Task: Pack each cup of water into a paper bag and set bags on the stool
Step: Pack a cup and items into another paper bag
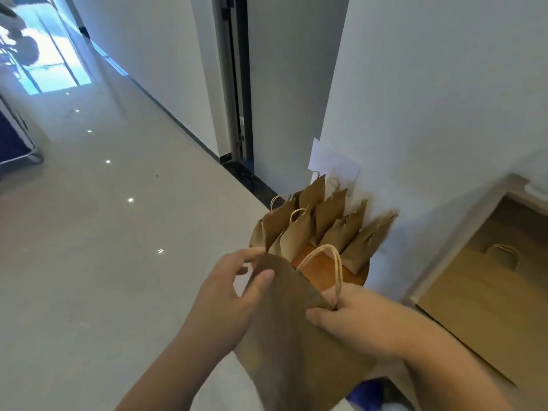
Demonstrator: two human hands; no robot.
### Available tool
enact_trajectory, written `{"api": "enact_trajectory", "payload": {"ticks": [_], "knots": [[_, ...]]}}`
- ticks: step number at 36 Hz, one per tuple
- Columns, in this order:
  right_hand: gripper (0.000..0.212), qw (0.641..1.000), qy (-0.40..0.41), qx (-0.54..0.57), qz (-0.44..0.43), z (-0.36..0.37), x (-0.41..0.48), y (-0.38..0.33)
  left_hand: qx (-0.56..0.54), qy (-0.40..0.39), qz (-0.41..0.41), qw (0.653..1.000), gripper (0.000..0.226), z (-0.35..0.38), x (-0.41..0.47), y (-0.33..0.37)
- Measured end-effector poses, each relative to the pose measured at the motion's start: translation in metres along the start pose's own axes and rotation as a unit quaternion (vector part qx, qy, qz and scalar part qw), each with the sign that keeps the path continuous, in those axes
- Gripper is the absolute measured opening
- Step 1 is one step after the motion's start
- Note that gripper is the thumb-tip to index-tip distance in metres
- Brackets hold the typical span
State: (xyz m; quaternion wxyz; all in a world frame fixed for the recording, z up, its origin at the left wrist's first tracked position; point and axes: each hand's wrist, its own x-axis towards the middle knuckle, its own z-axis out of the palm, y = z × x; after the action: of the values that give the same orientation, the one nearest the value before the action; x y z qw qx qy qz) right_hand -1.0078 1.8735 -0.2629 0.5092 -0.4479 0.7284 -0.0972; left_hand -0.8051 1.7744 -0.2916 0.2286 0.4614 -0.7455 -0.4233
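Bag (284, 345) near the stool (320, 277), my left hand (228, 301) and right hand (355, 321) both pinching its top; other bags (326, 223) crowd the stool

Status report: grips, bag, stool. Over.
Left grip pinches top edge of paper bag; right grip holds it at the handle. Not yet on stool. Other bags crowd its far side.

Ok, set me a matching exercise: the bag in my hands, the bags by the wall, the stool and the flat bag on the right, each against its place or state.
Things:
1. held bag
2. standing bags
3. stool
4. flat bag

Places or states:
A. lying flat at the right
B. orange seat under the bags
C. pinched at its top by the left hand and the right hand
D. upright on the seat, against the wall

Pairs: 1-C, 2-D, 3-B, 4-A
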Motion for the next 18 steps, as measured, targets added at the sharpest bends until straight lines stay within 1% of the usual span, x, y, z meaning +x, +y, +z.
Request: {"api": "enact_trajectory", "payload": {"ticks": [3, 5, 9, 12, 15, 18], "knots": [[0.029, 0.994, 0.098, 0.012, 0.055, -0.017, 0.045, 0.021, -0.002, -0.024, -0.024, 0.999, 0.022, 0.008, 0.034, -0.003], [0.024, 0.988, 0.137, 0.008, 0.077, -0.030, 0.083, 0.034, 0.000, -0.034, -0.040, 0.999, 0.020, 0.011, 0.059, -0.005], [0.011, 0.974, 0.178, 0.036, 0.135, -0.056, 0.165, 0.057, 0.003, -0.034, -0.072, 0.997, 0.017, 0.011, 0.114, -0.004], [0.006, 0.960, 0.211, 0.051, 0.176, -0.072, 0.215, 0.071, 0.005, -0.032, -0.093, 0.995, 0.019, 0.012, 0.155, 0.000], [0.015, 0.941, 0.245, 0.081, 0.217, -0.087, 0.257, 0.081, 0.005, -0.031, -0.104, 0.994, 0.021, 0.017, 0.191, 0.010], [0.009, 0.930, 0.243, 0.103, 0.254, -0.106, 0.295, 0.087, 0.011, -0.030, -0.097, 0.995, 0.018, 0.024, 0.226, 0.015]]}}
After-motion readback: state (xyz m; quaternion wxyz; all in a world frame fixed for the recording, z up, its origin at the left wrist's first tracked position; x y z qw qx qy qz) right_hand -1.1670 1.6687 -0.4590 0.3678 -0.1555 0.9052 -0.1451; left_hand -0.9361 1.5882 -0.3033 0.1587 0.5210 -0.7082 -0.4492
